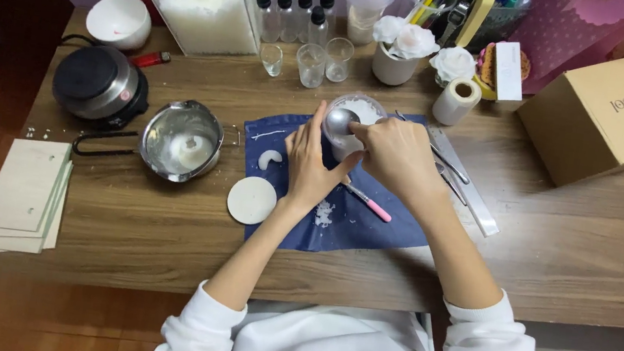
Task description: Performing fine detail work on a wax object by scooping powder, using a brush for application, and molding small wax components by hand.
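**Both hands on a spoon above a small cup**

At the middle of the wooden table (556, 253), on a dark blue cloth (369, 226), stands a small clear cup (357, 113) with white material inside. The left hand (309, 163) reaches up beside it, fingers curled, thumb and fingertips touching the bowl of a metal spoon (341, 122) held over the cup's rim. The right hand (397, 158) comes in from the other side, its fingers pinched closed against the same spoon. Near the wrists lie a pink-handled tool (369, 204), white crumbs (324, 213) and a white round disc (252, 200). A steel pot (181, 140) sits left of the cloth, next to a black hotplate (97, 83).
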